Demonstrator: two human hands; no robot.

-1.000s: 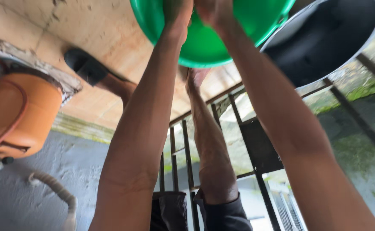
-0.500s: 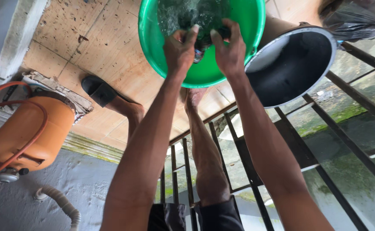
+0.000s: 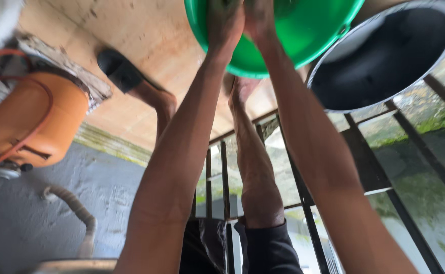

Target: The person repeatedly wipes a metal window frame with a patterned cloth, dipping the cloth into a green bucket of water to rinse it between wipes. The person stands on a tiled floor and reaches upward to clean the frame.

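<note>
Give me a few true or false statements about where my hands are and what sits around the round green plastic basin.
1. Both hands, the left hand and the right hand, reach into the round green plastic basin. True.
2. The basin is red. False: it is green.
3. A large dark-lined round metal pot stands to the right of the basin. True.
4. The orange rounded container lies inside the basin. False: it sits far off to the left, on the floor.
5. A black sandal is on the foot to the left of the basin. True.
6. The basin rests on the dark metal grating. False: it rests on the tan tiled floor.
</note>
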